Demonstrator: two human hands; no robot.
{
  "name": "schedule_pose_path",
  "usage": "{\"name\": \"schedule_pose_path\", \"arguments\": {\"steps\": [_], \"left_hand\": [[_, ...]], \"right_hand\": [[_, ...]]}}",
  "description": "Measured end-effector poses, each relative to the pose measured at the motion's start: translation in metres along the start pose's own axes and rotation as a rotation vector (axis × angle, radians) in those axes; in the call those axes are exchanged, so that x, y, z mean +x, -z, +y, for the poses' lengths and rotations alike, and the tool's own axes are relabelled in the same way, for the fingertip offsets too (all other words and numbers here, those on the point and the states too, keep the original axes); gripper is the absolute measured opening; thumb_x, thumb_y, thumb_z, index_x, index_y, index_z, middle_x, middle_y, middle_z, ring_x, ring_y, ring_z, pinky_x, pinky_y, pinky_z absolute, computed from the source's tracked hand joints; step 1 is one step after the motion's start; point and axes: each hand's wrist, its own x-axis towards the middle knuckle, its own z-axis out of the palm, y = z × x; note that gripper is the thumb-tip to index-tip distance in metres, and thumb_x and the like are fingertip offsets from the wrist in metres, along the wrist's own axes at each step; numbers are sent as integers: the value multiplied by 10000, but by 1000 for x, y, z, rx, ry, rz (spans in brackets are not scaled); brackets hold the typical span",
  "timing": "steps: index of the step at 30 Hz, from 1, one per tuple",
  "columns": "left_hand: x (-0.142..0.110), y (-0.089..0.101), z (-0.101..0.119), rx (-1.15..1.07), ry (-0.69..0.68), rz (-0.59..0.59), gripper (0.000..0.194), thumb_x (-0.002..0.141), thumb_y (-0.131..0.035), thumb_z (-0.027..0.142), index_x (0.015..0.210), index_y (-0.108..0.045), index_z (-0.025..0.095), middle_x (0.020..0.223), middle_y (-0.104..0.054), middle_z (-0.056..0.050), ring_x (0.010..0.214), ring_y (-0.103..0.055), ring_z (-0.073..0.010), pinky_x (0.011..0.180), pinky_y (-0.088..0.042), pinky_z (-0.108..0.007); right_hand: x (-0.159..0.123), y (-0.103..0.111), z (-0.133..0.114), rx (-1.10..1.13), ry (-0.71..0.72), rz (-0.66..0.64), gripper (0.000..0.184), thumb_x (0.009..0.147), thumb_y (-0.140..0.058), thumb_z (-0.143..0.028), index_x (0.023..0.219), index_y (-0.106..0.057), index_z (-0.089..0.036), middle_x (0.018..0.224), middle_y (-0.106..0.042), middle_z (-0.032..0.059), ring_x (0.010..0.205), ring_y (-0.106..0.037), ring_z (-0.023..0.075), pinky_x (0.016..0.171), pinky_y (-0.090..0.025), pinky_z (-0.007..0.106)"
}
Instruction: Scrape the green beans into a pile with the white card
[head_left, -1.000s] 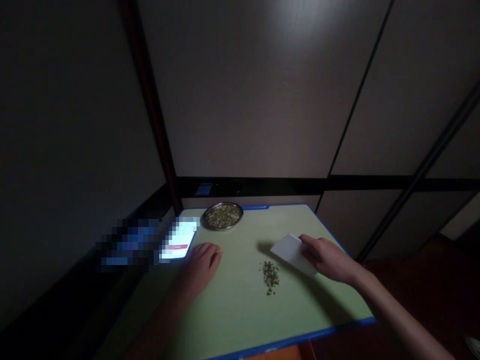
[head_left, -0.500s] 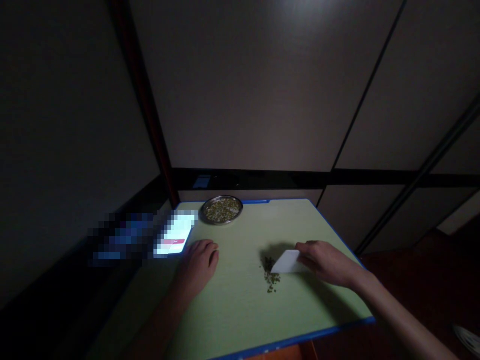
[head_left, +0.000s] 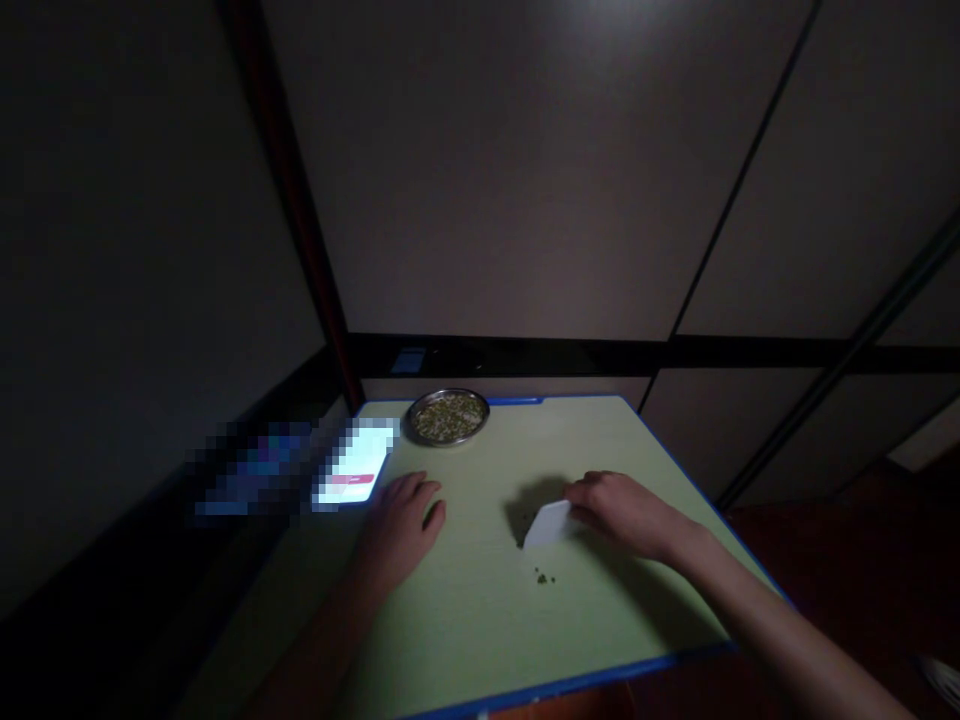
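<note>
My right hand [head_left: 619, 510] is closed on a flat white scraper [head_left: 550, 524], gripping its right end. The scraper is tilted, its left edge down at the green table top [head_left: 480, 610]. A few small dark green beans [head_left: 543, 578] lie just in front of it, and a few more show at its left and far edges. Whether others sit behind or on the scraper is hidden. My left hand [head_left: 405, 525] lies on the table at the left, fingers apart, holding nothing. Farther back stands a round metal dish [head_left: 413, 430] of green and whitish beans.
A lit, pixelated screen [head_left: 356, 465] stands at the table's left edge, beside my left hand. Dark cabinet panels [head_left: 487, 200] rise behind the table. Blue trim [head_left: 660, 665] runs along the table's edge, with something orange-brown below the near side.
My right hand has moved left with the scraper, across where the bean pile lay; only a few beans show there now. The fingers of my left hand have spread and stretched slightly.
</note>
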Motion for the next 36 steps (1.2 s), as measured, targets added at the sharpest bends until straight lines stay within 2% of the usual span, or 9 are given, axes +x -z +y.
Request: {"name": "schedule_pose_path", "arguments": {"steps": [6, 12, 15, 19, 23, 30, 36], "left_hand": [[0, 1, 1, -12, 9, -7, 292, 875, -469, 335, 1049, -662, 201, 1163, -647, -109, 1106, -569, -262, 998, -408, -440], [3, 4, 4, 0, 23, -20, 281, 865, -470, 304, 1042, -665, 206, 1149, -656, -98, 1093, -576, -256, 993, -413, -426], [3, 3, 1, -8, 15, -13, 280, 865, -466, 294, 1039, -666, 203, 1152, -655, -100, 1089, -576, -254, 989, -414, -425], [2, 0, -2, -9, 5, 7, 276, 870, -458, 290, 1036, -664, 208, 1134, -660, -88, 1085, -575, -242, 988, -412, -413], [1, -1, -3, 2, 2, 9, 281, 871, -459, 285, 1049, -664, 209, 1146, -656, -87, 1096, -569, -241, 994, -410, -414], [2, -1, -2, -10, 8, 17, 276, 853, -481, 266, 1032, -680, 198, 1132, -667, -95, 1078, -583, -250, 980, -428, -430], [2, -1, -3, -20, 6, 32, 274, 844, -491, 270, 1029, -684, 212, 1131, -670, -85, 1076, -588, -244, 977, -433, -415]], "right_hand": [[2, -1, 12, 38, -61, 59, 178, 932, -448, -240, 901, -615, -191, 862, -671, 66, 764, -594, 166, 680, -348, 253], [11, 6, 37, -33, -310, 120, 269, 969, -406, -342, 992, -616, -175, 941, -691, 105, 863, -612, 186, 743, -364, 255], [23, 2, 44, -95, -358, 103, 284, 972, -398, -344, 1007, -618, -168, 949, -701, 112, 870, -622, 190, 756, -373, 260], [33, -7, 40, -129, -337, 96, 273, 970, -395, -310, 1010, -625, -168, 983, -703, 124, 859, -626, 200, 754, -378, 277], [31, -13, 31, -158, -277, 76, 228, 956, -424, -260, 1025, -625, -178, 988, -700, 116, 873, -622, 198, 755, -378, 274], [-4, -17, 20, -206, -200, 79, 209, 939, -406, -158, 920, -612, -188, 874, -685, 75, 806, -600, 200, 704, -360, 289], [-31, -17, 20, -178, -173, 94, 214, 950, -406, -189, 863, -601, -190, 832, -672, 59, 758, -581, 176, 683, -339, 281]]}}
